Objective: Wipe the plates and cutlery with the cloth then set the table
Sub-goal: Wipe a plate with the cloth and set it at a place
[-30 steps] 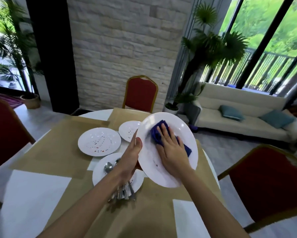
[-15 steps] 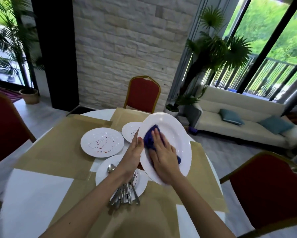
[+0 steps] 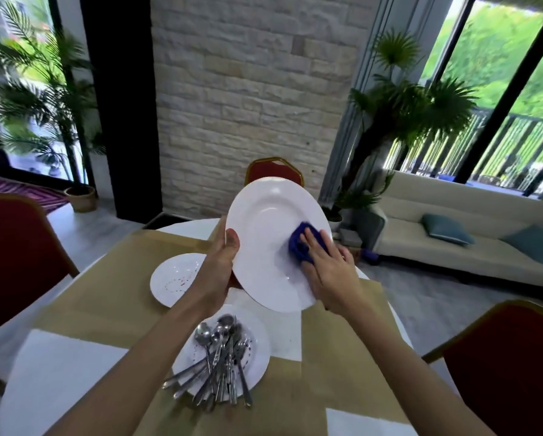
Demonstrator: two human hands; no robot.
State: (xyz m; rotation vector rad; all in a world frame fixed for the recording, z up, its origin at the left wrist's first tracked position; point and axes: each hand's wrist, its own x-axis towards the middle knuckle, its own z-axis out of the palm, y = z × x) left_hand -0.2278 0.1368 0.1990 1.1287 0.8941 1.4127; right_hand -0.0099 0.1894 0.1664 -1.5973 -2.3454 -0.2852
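- Large white ceramic plate (image 3: 263,231): held in the air above the table, tilted, its face towards the camera.
- Left hand (image 3: 219,262): grasps the plate's left rim, thumb on the front face, fingers behind.
- Right hand (image 3: 329,272): fingers laid fairly straight, pressing a bunched blue cloth (image 3: 296,247) against the right side of the plate's face.
- Round table covered with tan sheets (image 3: 116,287): carries a small white plate with red specks (image 3: 169,284), lying to the left below the left forearm.
- Second white plate (image 3: 262,349): on the table nearest the camera, holding a heap of metal cutlery (image 3: 219,363).
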